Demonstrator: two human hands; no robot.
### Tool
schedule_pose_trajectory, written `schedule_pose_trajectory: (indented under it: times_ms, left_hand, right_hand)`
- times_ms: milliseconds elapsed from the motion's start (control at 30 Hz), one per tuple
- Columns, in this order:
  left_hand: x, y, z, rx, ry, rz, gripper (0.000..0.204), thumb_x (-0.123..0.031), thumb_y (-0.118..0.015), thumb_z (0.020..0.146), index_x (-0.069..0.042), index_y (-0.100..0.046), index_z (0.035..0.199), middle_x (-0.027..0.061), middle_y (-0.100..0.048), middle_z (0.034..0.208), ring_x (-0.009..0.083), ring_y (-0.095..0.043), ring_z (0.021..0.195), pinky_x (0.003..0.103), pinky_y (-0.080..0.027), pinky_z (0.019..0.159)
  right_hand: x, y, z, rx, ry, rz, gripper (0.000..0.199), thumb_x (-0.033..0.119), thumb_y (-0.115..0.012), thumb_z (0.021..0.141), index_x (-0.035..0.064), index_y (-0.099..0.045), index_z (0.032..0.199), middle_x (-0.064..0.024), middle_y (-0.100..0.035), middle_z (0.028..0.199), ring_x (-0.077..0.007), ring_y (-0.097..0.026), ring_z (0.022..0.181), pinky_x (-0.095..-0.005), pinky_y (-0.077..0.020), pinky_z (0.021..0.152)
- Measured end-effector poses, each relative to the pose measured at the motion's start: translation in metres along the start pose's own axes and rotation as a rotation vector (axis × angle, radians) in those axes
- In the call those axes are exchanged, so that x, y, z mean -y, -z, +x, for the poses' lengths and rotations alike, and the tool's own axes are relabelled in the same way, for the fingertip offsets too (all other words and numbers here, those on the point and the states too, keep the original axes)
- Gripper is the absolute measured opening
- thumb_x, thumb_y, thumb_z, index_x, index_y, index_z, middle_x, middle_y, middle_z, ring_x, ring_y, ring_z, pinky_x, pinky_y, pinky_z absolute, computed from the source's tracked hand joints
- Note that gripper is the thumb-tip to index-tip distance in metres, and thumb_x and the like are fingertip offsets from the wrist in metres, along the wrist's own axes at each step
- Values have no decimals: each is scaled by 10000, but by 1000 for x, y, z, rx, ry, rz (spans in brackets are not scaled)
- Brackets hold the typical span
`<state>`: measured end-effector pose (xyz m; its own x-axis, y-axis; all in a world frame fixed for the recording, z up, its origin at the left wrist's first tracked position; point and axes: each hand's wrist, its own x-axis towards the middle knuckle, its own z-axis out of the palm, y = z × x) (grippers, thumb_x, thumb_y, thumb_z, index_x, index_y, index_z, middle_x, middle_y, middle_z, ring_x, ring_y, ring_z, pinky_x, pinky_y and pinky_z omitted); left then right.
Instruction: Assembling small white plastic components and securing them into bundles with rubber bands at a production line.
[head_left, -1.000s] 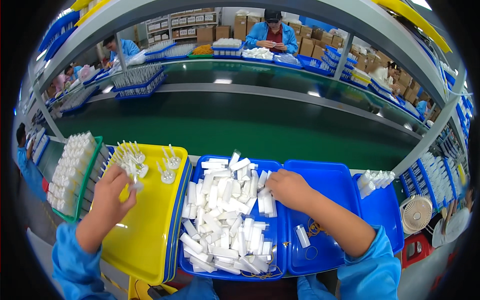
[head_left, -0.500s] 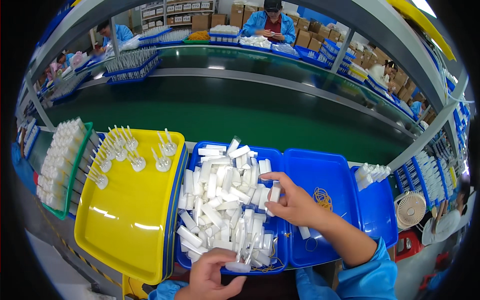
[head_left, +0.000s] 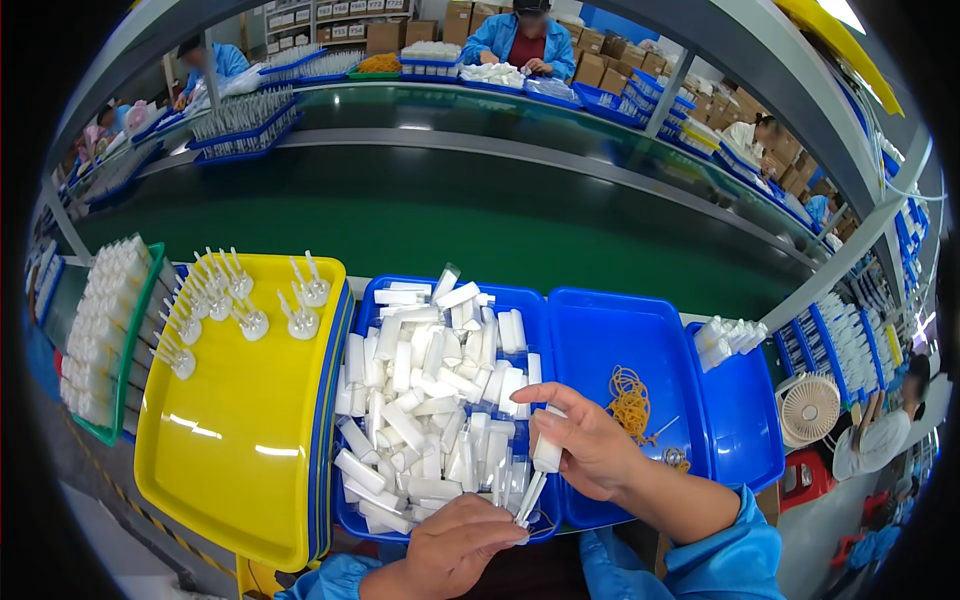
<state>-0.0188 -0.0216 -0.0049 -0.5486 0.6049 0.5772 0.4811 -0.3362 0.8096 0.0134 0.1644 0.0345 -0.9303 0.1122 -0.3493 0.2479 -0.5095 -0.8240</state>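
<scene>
White tube (head_left: 548, 454) pinched in right hand (head_left: 592, 442) over blue tray (head_left: 515, 296); left hand (head_left: 452, 546) clamped on pronged piece (head_left: 530, 500) just below. Poor alignment could bend prongs (head_left: 536, 488); loose pinch could drop tube.

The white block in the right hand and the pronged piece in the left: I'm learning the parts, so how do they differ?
The white block is broad and chunky; the pronged piece shows slim prongs. The right hand holds the block; the left hand holds the pronged piece, nearer the person's body. Both are whitish and tilted. Whether they touch is hard to tell.
</scene>
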Motion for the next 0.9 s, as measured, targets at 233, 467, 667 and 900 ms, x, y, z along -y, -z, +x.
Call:
schedule_pose_trajectory:
  times_ms: [233,467,667,900]
  left_hand:
    - [9,7,-3,81,142,-39,160,65,-616,709,-30,-617,838,95,-590,775,249,-559,687,314,-456,605]
    - [8,6,-7,134,52,-26,155,43,-645,718,-52,-660,840,66,-596,773,229,-546,685,312,-442,622]
    - [8,5,-15,-12,66,-5,141,-81,-647,773,-13,-579,877,169,-502,980,254,-529,830,313,-443,711]
    - [3,16,-25,-90,108,13,191,-7,-652,747,-19,-547,907,178,-477,1014,246,-525,815,306,-431,705]
  right_hand:
    - [6,12,-15,-16,361,-808,158,190,-548,889,64,-473,949,11,-543,813,-61,-495,671,-209,-395,570]
    - [7,8,-24,51,275,-803,204,228,-549,886,42,-474,921,-33,-534,768,-119,-512,688,-265,-423,610]
    - [-13,1,-26,325,437,-969,182,251,-545,878,76,-510,918,-60,-536,811,-187,-485,754,-306,-340,759]
    - [20,-7,30,693,633,-1139,269,152,-398,907,67,-538,1119,-100,-518,870,-265,-487,887,-379,-346,839]
